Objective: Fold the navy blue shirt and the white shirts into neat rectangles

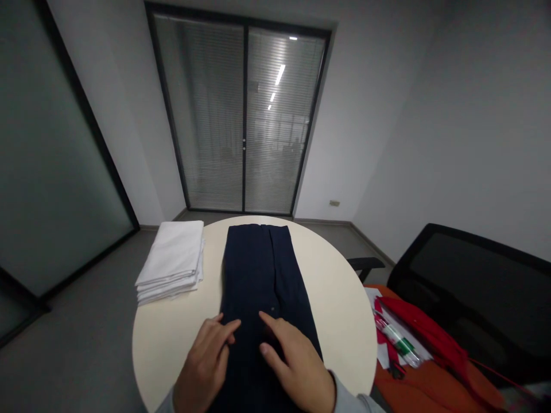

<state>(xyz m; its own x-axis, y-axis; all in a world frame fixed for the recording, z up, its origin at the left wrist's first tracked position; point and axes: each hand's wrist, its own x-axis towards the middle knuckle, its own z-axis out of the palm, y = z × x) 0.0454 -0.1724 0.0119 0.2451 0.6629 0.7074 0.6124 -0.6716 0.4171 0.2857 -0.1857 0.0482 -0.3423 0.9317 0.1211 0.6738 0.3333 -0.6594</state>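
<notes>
A dark navy garment (260, 269), trousers by the look of it, lies flat and lengthwise down the middle of a round cream table (340, 298). My left hand (206, 361) rests on the garment's near left edge with fingers stretched forward. On the near middle of the cloth lies my right hand (295, 361), index finger and thumb extended, close to a small button. Both hands press flat and grip nothing.
A stack of folded white cloth (174, 261) sits on the table's far left edge. To the right stands a black mesh office chair (473, 287), with red fabric (430, 338), papers and a pen on an orange surface. Glass doors with blinds (243, 115) face me.
</notes>
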